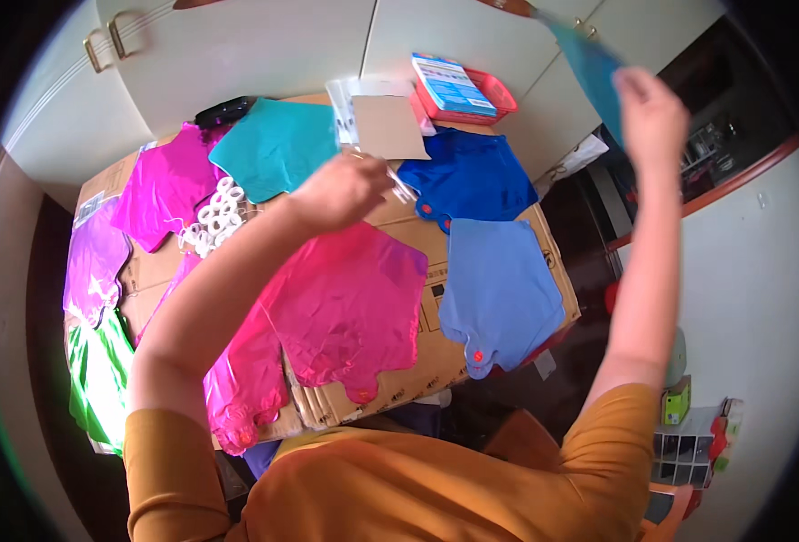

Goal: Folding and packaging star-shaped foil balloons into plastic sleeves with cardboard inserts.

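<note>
My right hand [650,122] is raised high at the upper right, its fingers pinched on a teal foil sheet [589,68] that looks like a flat balloon, smeared by motion. Over the table's middle, my left hand [345,188] is closed around some thin white strips [401,186]. Just beyond it lie a teal flat foil balloon [278,149] and a brown cardboard piece [389,128]. Below my left hand spreads a pink foil balloon [350,303]. A dark blue one [472,176] and a light blue one [501,287] lie to its right.
Flattened cardboard [408,348] covers the table. White ribbon rolls [214,221] lie in a cluster at left, among magenta [169,185], purple [97,257] and green [102,384] foil balloons. A red basket [499,95] holding blue-and-white packets [454,83] stands at the back, before white cabinets [255,45].
</note>
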A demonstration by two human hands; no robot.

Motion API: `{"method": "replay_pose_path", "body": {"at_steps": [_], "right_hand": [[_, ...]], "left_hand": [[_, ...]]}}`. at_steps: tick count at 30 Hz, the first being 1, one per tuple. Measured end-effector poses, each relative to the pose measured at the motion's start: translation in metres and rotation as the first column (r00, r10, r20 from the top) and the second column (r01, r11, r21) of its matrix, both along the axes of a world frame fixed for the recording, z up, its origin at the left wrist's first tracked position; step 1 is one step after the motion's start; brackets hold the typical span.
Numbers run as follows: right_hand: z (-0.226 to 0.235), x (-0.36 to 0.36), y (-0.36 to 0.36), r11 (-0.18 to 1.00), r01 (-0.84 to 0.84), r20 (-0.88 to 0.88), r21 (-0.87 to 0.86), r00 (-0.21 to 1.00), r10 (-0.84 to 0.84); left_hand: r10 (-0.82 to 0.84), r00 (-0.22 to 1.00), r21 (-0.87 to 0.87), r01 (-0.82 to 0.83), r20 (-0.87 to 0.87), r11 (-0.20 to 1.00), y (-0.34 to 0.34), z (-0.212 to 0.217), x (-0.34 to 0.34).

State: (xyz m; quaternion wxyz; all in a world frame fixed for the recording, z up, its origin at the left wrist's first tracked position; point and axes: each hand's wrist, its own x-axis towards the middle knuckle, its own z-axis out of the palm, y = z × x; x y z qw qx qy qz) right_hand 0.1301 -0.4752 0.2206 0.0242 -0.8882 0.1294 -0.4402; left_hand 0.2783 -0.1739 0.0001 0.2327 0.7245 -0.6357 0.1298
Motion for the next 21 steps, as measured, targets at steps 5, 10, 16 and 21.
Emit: {"method": "replay_pose_path", "body": {"at_steps": [5,10,16,21], "right_hand": [[-0.151,-0.008,0.009,0.975,-0.201,-0.112,0.097,0.971,0.211],[-0.232,0.009,0.018,0.911,-0.046,-0.280,0.411,0.944,0.173],[-0.195,0.020,0.028,0.948,-0.060,-0.046,0.311,0.996,0.078],[-0.175,0.023,0.029,0.915,-0.270,-0.098,-0.299,0.963,0.252]], "left_hand": [[-0.216,0.957,0.120,0.195,0.193,0.973,-0.085,-0.037,-0.007],[-0.187,0.973,0.253,0.148,0.138,0.956,-0.099,-0.037,-0.006],[-0.095,0.932,0.142,0.153,-0.351,0.978,-0.103,-0.028,0.005],[-0.182,0.942,0.083,0.213,-0.282,0.974,-0.102,-0.030,0.009]]}}
